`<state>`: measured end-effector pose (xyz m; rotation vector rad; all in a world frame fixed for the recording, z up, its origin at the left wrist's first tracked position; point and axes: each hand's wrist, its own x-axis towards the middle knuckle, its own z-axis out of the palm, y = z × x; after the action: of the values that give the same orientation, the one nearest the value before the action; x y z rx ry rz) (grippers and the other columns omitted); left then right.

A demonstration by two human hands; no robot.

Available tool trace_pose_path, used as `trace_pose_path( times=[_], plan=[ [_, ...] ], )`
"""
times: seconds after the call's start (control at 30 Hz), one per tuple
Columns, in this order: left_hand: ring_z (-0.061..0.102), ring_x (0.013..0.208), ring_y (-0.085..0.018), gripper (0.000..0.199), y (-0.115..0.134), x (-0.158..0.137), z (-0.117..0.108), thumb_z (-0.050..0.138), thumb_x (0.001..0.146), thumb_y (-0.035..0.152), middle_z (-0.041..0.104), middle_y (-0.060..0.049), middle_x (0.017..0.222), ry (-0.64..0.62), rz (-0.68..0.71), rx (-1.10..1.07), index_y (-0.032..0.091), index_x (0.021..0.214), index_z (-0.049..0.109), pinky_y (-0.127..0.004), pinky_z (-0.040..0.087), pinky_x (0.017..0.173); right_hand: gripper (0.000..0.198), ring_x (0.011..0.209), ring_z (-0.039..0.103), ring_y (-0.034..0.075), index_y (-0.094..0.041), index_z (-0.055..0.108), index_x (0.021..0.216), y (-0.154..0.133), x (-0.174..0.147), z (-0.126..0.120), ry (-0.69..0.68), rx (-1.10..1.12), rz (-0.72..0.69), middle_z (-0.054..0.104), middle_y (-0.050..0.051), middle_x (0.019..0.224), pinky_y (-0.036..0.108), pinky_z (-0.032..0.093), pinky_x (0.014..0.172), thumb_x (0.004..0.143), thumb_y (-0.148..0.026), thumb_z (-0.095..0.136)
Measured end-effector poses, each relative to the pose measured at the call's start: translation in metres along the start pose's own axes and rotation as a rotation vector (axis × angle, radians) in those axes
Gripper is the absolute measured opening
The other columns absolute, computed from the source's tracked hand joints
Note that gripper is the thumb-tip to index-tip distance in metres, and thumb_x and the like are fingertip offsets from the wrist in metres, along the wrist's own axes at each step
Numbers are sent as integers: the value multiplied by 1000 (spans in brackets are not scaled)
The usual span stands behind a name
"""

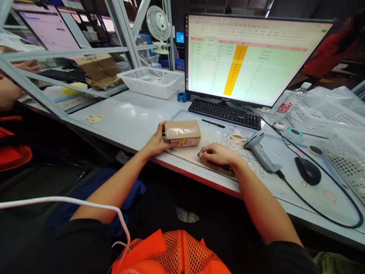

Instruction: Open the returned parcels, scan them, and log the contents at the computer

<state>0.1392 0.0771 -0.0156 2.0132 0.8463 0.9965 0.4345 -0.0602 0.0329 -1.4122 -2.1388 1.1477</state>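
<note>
A small box (182,130) with brown packing tape over its top and a printed, coloured side sits near the desk's front edge. My left hand (158,142) grips it at its left end, thumb low and fingers behind. Just right of the box, my right hand (216,155) is closed round a box cutter (225,167), low over the desk mat. Its short metallic tip points left toward the box, and the palm hides most of its body. Box and tip are apart.
Behind lie a black pen (213,123), a keyboard (225,113) and a monitor (251,61). To the right are a barcode scanner (262,152), its looping cable, a mouse (308,170) and white baskets (346,152). Another white basket (151,88) stands back left, near a metal frame (57,99).
</note>
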Motion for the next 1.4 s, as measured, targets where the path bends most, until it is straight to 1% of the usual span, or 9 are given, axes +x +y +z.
trace_pose_path(
  times=[0.17, 0.23, 0.3, 0.37, 0.4, 0.5, 0.6, 0.73, 1.4],
  plan=[
    [61, 139, -43, 123, 24, -48, 30, 101, 61, 58, 58, -22, 151, 269, -121, 216, 26, 157, 31, -64, 51, 116, 37, 58, 58, 18, -21, 61, 85, 19, -2, -15, 508, 80, 69, 63, 1, 66, 27, 45, 56, 93, -56, 57],
    [67, 132, -41, 111, 38, -80, 38, 97, 69, 60, 61, -19, 149, 168, -27, 234, 28, 157, 38, -59, 57, 112, 40, 54, 58, 18, -21, 61, 92, 28, -4, -23, 643, 202, 138, 63, 1, 66, 28, 47, 52, 92, -61, 60],
    [78, 110, -31, 69, 49, -104, 38, 84, 88, 57, 74, -11, 128, -30, 120, 196, 31, 146, 56, -49, 65, 100, 43, 53, 59, 18, -21, 62, 96, 33, -5, -26, 697, 273, 162, 63, 1, 66, 27, 49, 50, 91, -64, 64],
    [78, 104, -27, 40, 53, -106, 31, 76, 97, 49, 77, -6, 114, -17, 253, 204, 31, 132, 65, -46, 65, 99, 45, 53, 59, 17, -21, 62, 96, 33, -6, -27, 697, 318, 161, 63, 1, 65, 26, 50, 50, 90, -65, 67],
    [76, 113, -29, 43, 52, -98, 28, 79, 95, 48, 76, -7, 119, 85, 293, 223, 30, 131, 65, -49, 62, 106, 45, 54, 59, 17, -21, 62, 96, 31, -7, -27, 689, 354, 161, 62, 1, 65, 25, 50, 50, 90, -65, 70],
    [49, 152, -41, 104, 38, -52, 27, 96, 71, 63, 51, -20, 160, 280, 231, 125, 28, 154, 44, -63, 44, 124, 43, 53, 57, 15, -21, 61, 95, 23, -11, -27, 633, 455, 179, 62, 0, 65, 22, 49, 48, 90, -61, 74],
    [42, 157, -45, 141, 25, -12, 40, 98, 60, 71, 36, -27, 171, -25, 6, -143, 26, 168, 20, -65, 40, 126, 39, 50, 56, 14, -20, 60, 92, 17, -16, -28, 568, 495, 203, 62, 1, 64, 21, 48, 46, 92, -56, 73],
    [52, 150, -40, 121, 24, -3, 52, 99, 68, 56, 52, -20, 160, -235, -58, -168, 26, 163, 31, -59, 41, 128, 37, 49, 55, 14, -21, 57, 87, 11, -21, -31, 518, 527, 211, 60, 1, 62, 22, 48, 46, 93, -54, 72],
    [60, 133, -33, 99, 13, -13, 52, 93, 79, 45, 50, -15, 147, -193, 207, -43, 29, 149, 25, -53, 51, 116, 35, 53, 58, 15, -22, 55, 85, -21, -48, -1, 539, 398, 210, 60, 0, 63, 23, 50, 46, 100, -52, 64]
  ],
)
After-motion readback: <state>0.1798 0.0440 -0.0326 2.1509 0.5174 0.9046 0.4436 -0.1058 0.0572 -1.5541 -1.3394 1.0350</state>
